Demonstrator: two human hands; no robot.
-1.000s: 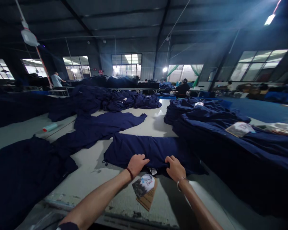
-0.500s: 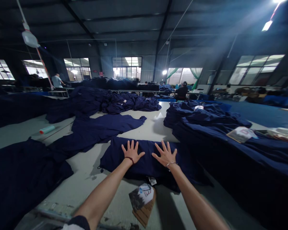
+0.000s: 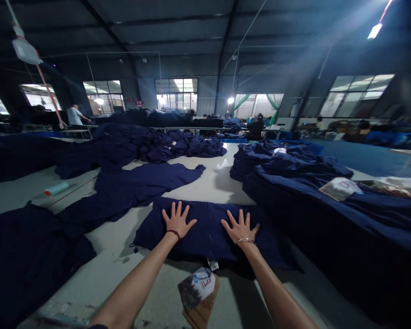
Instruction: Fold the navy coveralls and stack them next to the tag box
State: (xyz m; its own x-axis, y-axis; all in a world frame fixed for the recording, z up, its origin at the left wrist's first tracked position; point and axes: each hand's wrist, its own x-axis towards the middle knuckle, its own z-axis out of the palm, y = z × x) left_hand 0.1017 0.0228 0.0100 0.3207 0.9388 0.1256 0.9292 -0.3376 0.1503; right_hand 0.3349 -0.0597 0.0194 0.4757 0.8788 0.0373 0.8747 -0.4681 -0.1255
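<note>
A navy garment lies folded flat on the pale table in front of me. My left hand rests on its left half, fingers spread, a dark red band at the wrist. On the right half lies my right hand, also flat with fingers apart; a thin bracelet circles that wrist. Neither hand grips the cloth. A small white label shows at the garment's near edge. Below it hang tags, one printed and one brown, lie on the table. A drawcord end sticks out at the garment's left corner.
Several navy garments lie to the left and beyond. A large navy heap with a tag fills the right side. A teal thread spool lies at left. Two people are far back.
My hands have slid apart across the garment, the left one leftward and the right one slightly rightward. The view has shifted a little, moving the background leftward.
</note>
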